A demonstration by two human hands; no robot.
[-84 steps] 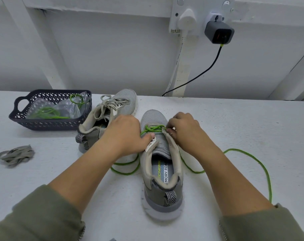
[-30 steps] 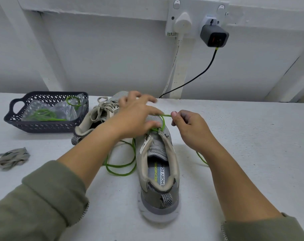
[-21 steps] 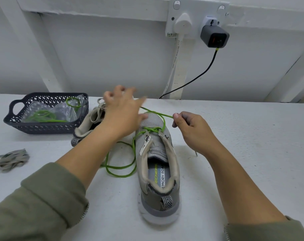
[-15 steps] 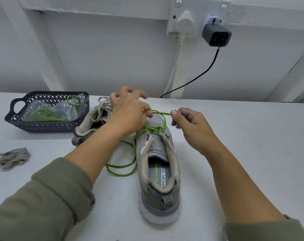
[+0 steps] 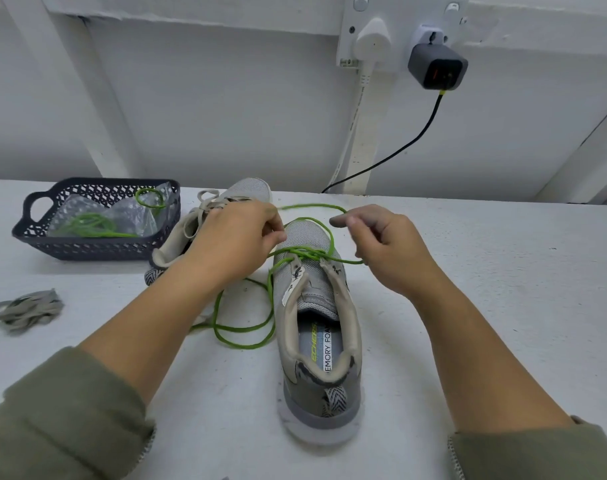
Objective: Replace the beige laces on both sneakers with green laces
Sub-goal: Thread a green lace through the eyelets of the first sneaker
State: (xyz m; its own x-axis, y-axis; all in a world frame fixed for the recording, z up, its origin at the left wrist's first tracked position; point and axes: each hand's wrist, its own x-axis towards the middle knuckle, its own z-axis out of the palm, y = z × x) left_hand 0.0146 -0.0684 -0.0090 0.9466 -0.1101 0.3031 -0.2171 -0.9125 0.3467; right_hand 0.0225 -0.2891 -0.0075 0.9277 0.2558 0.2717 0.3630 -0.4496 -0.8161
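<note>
A grey sneaker (image 5: 317, 344) stands mid-table, heel towards me, with a green lace (image 5: 246, 332) threaded through its front eyelets. The lace loops over the toe and trails on the table to the left. My left hand (image 5: 241, 237) pinches one strand of it above the toe. My right hand (image 5: 381, 244) is beside the toe with fingers curled, and the other strand passes under it. Behind my left hand lies the second sneaker (image 5: 226, 199), still with beige laces (image 5: 206, 199).
A dark plastic basket (image 5: 87, 244) at the back left holds a clear bag and more green lace (image 5: 90, 225). A removed beige lace (image 5: 26, 310) lies bunched at the left. On the wall behind are a socket, a charger (image 5: 435, 65) and its black cable.
My left hand has moved right and pinched the lace over the toe. My right hand has loosened and shifted right, and a wide loop of lace now lies across the toe.
</note>
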